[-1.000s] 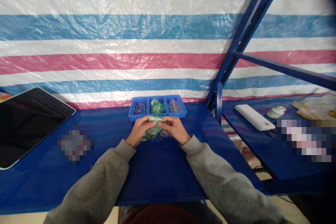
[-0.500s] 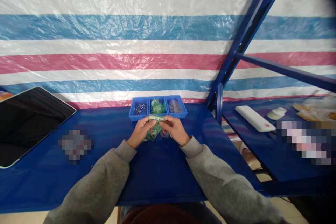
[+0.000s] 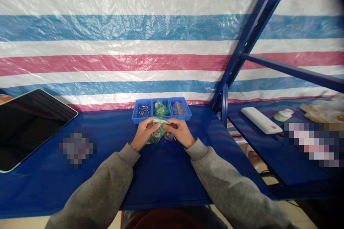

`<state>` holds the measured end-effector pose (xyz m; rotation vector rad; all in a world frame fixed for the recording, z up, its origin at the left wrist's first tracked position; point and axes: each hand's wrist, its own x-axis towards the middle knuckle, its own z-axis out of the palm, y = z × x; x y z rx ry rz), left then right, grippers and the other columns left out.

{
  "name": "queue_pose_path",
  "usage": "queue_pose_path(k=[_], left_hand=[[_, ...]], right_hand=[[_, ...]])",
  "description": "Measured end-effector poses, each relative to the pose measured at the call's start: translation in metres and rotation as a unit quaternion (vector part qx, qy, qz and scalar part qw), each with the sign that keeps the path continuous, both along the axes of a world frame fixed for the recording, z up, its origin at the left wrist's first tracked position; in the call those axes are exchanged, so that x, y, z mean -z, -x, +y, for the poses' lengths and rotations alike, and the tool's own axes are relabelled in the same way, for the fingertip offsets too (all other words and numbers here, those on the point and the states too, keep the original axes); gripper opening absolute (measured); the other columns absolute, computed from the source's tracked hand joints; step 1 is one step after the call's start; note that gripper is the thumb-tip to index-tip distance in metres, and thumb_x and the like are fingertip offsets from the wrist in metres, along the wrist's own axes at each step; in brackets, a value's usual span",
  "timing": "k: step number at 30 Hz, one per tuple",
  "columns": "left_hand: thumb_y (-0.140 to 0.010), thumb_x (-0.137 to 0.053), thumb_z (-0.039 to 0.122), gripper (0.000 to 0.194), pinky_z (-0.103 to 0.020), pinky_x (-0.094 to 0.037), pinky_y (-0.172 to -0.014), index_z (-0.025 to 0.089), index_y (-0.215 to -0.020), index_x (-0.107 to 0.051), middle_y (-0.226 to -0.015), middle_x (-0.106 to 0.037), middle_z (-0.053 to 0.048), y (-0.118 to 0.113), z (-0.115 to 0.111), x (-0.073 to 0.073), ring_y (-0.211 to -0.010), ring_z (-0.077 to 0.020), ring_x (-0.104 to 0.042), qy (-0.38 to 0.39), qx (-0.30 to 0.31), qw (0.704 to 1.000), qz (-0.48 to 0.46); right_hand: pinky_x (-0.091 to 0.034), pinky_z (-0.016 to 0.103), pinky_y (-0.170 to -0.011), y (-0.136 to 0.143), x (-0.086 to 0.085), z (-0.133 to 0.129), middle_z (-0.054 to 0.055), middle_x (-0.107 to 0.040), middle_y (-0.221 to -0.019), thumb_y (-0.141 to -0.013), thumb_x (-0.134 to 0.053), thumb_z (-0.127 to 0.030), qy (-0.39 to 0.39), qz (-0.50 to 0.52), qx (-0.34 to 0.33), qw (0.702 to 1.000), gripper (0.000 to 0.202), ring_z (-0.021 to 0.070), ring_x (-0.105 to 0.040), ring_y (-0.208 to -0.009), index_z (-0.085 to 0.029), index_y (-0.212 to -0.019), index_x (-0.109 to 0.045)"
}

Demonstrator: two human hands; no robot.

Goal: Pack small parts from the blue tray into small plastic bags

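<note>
Between my two hands, a green plastic bag point(image 3: 158, 135) is pinched at its upper part. My left hand point(image 3: 145, 133) grips its left side with thumb and fingers together. On the other side my right hand point(image 3: 179, 131) pinches the bag's right part. Just beyond the hands stand three joined blue bins point(image 3: 139, 120). The left one holds thin metal pieces point(image 3: 144, 111), the middle one crumpled green bags point(image 3: 161, 108), the right one clear bags point(image 3: 178, 108). More small metal pieces and clear plastic lie just below my right hand, partly hidden.
A black-screened tablet point(image 3: 32, 125) lies at the left, near a blurred item point(image 3: 77, 147). On the right-hand table are a white oblong device point(image 3: 260, 120), a small white bottle point(image 3: 283, 115) and plastic bags point(image 3: 325, 111). A blue metal frame point(image 3: 242, 50) rises at the right.
Both hands keep their hold on the green bag and have barely moved. The lower part of the bag has shifted slightly.
</note>
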<state>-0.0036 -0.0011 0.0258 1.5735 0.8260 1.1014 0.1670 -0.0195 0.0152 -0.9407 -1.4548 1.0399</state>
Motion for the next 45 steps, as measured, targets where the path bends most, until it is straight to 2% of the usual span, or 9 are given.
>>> queue_pose_path(k=[4,11,23,34,45], left_hand=[[-0.070,-0.068,0.031,0.028,-0.020,-0.040,-0.051,0.012,-0.089,-0.061,-0.077,-0.060,-0.002,0.0004,0.0009,0.0029,-0.058,-0.0095,-0.049,0.009,-0.006,1.000,-0.021],[-0.069,-0.068,0.031,0.030,-0.019,-0.039,-0.050,0.013,-0.091,-0.060,-0.074,-0.059,-0.001,0.0014,0.0017,0.0045,-0.057,-0.0092,-0.049,0.014,-0.015,1.000,-0.008],[-0.068,-0.069,0.032,0.029,-0.021,-0.041,-0.047,0.012,-0.087,-0.061,-0.069,-0.060,0.000,0.0019,0.0017,0.0047,-0.050,-0.0082,-0.049,0.000,-0.028,1.000,0.007],[-0.065,-0.072,0.029,0.027,-0.022,-0.042,-0.048,0.010,-0.082,-0.065,-0.068,-0.064,-0.003,0.0031,0.0015,0.0009,-0.052,-0.0102,-0.052,0.024,-0.020,1.000,-0.002],[-0.064,-0.073,0.027,0.027,-0.023,-0.043,-0.052,0.010,-0.084,-0.065,-0.069,-0.064,-0.003,0.0061,0.0032,0.0019,-0.053,-0.0106,-0.053,0.049,0.015,0.999,-0.002]], right_hand=[[-0.042,0.024,-0.052,0.0006,-0.0004,-0.0008,-0.001,-0.053,-0.059,-0.070,-0.066,-0.040,0.003,0.006,-0.003,1.000,0.026,0.0117,-0.050,-0.053,-0.015,-0.065,-0.060],[-0.046,0.024,-0.050,0.0027,-0.0008,-0.0017,0.000,-0.058,-0.066,-0.068,-0.068,-0.042,0.040,0.051,-0.028,0.998,0.028,0.0130,-0.053,-0.057,-0.017,-0.078,-0.062],[-0.045,0.024,-0.049,-0.0003,0.0071,0.0054,-0.002,-0.056,-0.055,-0.066,-0.070,-0.038,0.085,0.074,-0.057,0.992,0.025,0.0103,-0.050,-0.046,-0.015,-0.073,-0.063],[-0.044,0.024,-0.048,0.0012,0.0039,0.0033,-0.001,-0.058,-0.056,-0.061,-0.074,-0.036,0.132,0.123,-0.069,0.981,0.025,0.0091,-0.049,-0.045,-0.014,-0.068,-0.065],[-0.042,0.023,-0.047,-0.0031,0.0013,0.0032,-0.001,-0.057,-0.059,-0.063,-0.073,-0.038,0.066,0.052,-0.067,0.994,0.026,0.0099,-0.048,-0.048,-0.016,-0.067,-0.060]])
